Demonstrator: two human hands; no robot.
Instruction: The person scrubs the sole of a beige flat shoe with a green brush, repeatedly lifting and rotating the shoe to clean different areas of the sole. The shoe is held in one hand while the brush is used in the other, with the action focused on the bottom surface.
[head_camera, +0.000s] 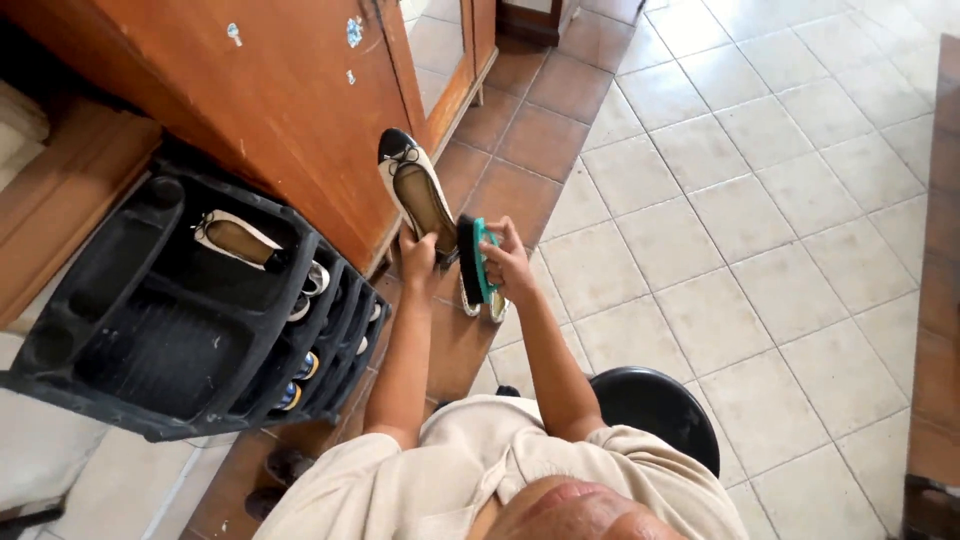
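Sitting on a round black stool (660, 405) in a beige shirt (470, 470), the person stretches both bare arms forward over the tiled floor (760, 230). Just past the knees, the right hand (508, 265) has its fingers closed around a scrubbing brush (474, 258) with a teal back and dark bristles, the bristle side turned toward the shoe. Beside it, the left hand (417, 255) grips the heel end of a cream ballet flat (414, 190), fingers wrapped tight; the flat is held up in the air, opening upward, its black toe cap and small bow pointing away from the person. The brush touches the flat's heel side. Below the hands, part of another pale shoe (484, 303) lies on the floor, mostly hidden.

To the left stands a black plastic shoe rack (150, 340); a matching cream flat (240, 240) rests on its top tier, and more footwear shows at the edges of the lower tiers. Behind the rack rises a reddish-brown wooden cabinet (270, 90), with terracotta tiles running along its foot.
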